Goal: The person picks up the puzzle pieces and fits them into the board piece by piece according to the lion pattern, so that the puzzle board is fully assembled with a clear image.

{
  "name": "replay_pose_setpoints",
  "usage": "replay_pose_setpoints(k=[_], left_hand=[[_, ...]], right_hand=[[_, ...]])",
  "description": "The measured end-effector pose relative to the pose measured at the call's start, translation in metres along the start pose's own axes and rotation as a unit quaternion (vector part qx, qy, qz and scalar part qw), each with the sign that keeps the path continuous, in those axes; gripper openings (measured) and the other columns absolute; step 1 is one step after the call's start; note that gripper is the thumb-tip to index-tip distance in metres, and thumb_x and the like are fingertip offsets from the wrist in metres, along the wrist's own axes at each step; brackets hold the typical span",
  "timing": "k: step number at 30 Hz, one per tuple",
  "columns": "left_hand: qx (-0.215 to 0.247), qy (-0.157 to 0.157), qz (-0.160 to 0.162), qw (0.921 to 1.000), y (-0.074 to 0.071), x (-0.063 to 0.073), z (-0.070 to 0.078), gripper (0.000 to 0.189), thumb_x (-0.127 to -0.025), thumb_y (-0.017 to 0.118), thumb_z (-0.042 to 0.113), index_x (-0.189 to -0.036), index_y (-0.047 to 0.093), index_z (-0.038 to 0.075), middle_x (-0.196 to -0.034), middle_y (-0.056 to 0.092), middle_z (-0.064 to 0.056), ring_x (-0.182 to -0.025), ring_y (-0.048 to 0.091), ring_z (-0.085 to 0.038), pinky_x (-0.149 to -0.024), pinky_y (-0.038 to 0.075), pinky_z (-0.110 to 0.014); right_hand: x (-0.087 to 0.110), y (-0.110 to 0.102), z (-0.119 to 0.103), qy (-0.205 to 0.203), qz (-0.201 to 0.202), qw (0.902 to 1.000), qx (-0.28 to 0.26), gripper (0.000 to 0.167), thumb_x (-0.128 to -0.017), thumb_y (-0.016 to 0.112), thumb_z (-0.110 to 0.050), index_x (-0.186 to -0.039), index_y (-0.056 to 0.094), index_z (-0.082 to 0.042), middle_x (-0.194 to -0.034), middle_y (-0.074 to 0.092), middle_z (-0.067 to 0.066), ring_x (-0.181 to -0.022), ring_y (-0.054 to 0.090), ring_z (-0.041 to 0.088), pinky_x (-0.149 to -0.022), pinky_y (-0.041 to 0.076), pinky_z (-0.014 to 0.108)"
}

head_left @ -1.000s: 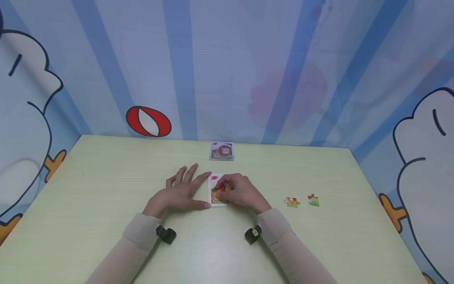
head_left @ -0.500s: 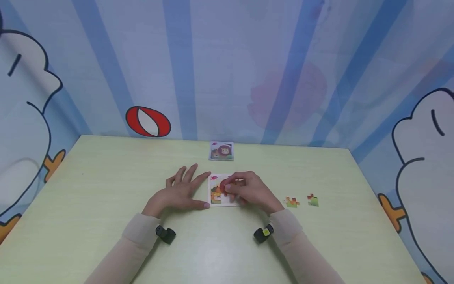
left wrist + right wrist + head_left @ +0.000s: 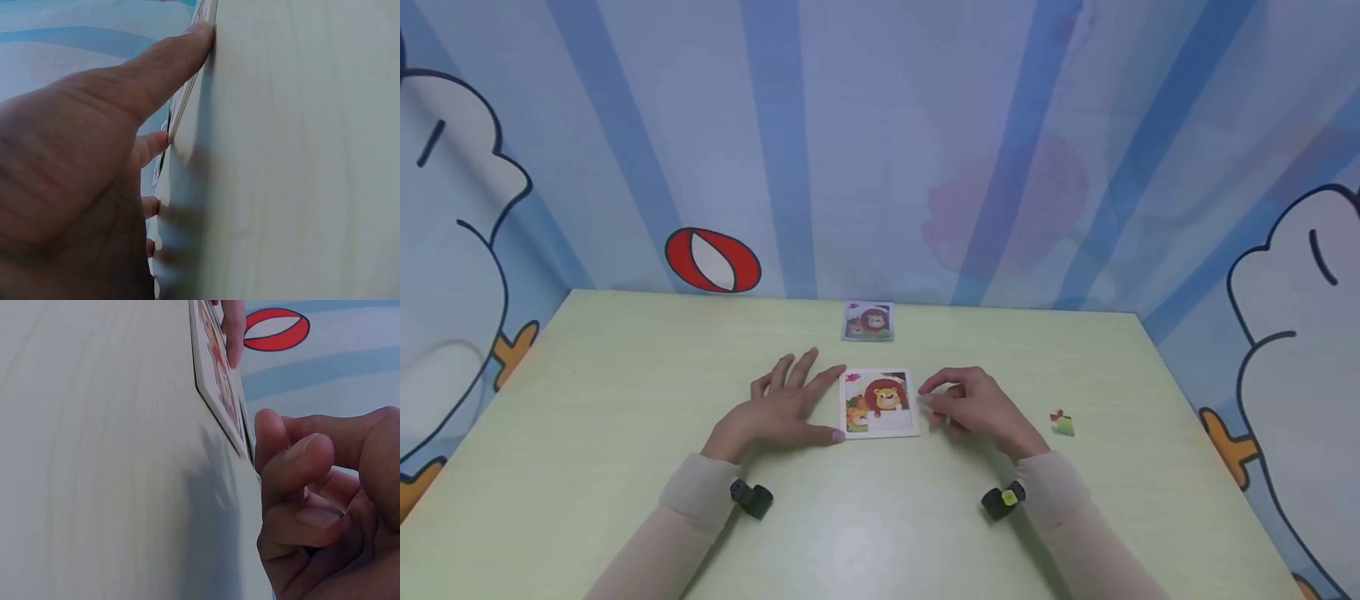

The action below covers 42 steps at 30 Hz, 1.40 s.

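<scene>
A small jigsaw puzzle in a white-framed tray (image 3: 892, 429) lies flat on the table. Its picture (image 3: 887, 396) has a red-maned lion, and a white bare gap shows at the lower right. My left hand (image 3: 782, 408) steadies the tray's left edge with thumb and index finger, the other fingers spread. Just right of the tray, my right hand (image 3: 977, 408) hovers with fingers loosely bent; nothing shows between them in the right wrist view. One loose jigsaw piece (image 3: 1062, 422), green and red, lies farther right. The other loose piece is hidden behind the right hand and wrist.
Behind the tray lies a card (image 3: 868, 321) with a similar lion picture. The pale table (image 3: 850, 533) ends at a blue striped backdrop (image 3: 880, 150) with printed cartoon figures.
My right hand has drawn away from the puzzle to the right, uncovering the lion picture and now covering one loose piece. The left hand stays at the tray's edge.
</scene>
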<state>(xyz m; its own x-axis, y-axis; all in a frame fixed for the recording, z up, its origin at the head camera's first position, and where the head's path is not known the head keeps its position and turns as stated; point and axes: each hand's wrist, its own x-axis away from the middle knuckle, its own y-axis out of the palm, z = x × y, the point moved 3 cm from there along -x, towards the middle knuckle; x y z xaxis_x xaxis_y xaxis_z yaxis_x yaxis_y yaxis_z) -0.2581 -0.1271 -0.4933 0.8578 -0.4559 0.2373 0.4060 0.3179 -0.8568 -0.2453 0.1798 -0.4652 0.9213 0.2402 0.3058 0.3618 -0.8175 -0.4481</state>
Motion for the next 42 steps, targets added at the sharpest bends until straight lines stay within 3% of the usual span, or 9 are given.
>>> replay_pose_setpoints(k=[21,30,36,42], left_hand=[[-0.005,-0.003,-0.003,1.0,-0.002,0.001,0.003,0.104,-0.09,0.075,0.064,-0.173,0.018,0.038,-0.184,-0.006,-0.01,-0.167,-0.006,-0.049,-0.125,0.012,-0.078],[0.002,-0.006,-0.006,1.0,-0.001,0.0,0.002,0.104,-0.089,0.076,0.063,-0.173,0.018,0.038,-0.184,-0.007,-0.009,-0.167,-0.007,-0.048,-0.126,0.011,-0.078],[0.003,-0.007,-0.004,1.0,0.0,0.0,0.001,0.105,-0.088,0.077,0.062,-0.173,0.019,0.038,-0.184,-0.006,-0.009,-0.167,-0.007,-0.048,-0.126,0.011,-0.078],[0.003,-0.005,-0.003,1.0,0.0,0.0,0.001,0.105,-0.088,0.077,0.063,-0.173,0.019,0.037,-0.184,-0.006,-0.01,-0.167,-0.006,-0.048,-0.126,0.011,-0.078]], right_hand=[[0.036,-0.066,0.028,0.002,0.015,0.9994,0.032,0.031,-0.104,0.07,-0.022,-0.131,0.072,-0.008,-0.081,0.075,0.008,-0.057,0.05,0.015,-0.057,0.047,0.03],[0.047,-0.078,0.042,0.022,0.016,0.9984,0.05,0.032,-0.104,0.071,-0.025,-0.132,0.072,-0.01,-0.072,0.066,0.004,-0.055,0.046,0.016,-0.052,0.04,0.028],[0.052,-0.086,0.051,0.026,0.035,0.9972,0.062,0.034,-0.101,0.076,-0.029,-0.13,0.073,-0.012,-0.078,0.066,0.007,-0.056,0.049,0.016,-0.055,0.045,0.031],[0.056,-0.087,0.053,0.023,0.043,0.9941,0.097,0.034,-0.099,0.077,-0.025,-0.129,0.074,-0.009,-0.097,0.072,0.009,-0.065,0.056,0.016,-0.06,0.05,0.031]])
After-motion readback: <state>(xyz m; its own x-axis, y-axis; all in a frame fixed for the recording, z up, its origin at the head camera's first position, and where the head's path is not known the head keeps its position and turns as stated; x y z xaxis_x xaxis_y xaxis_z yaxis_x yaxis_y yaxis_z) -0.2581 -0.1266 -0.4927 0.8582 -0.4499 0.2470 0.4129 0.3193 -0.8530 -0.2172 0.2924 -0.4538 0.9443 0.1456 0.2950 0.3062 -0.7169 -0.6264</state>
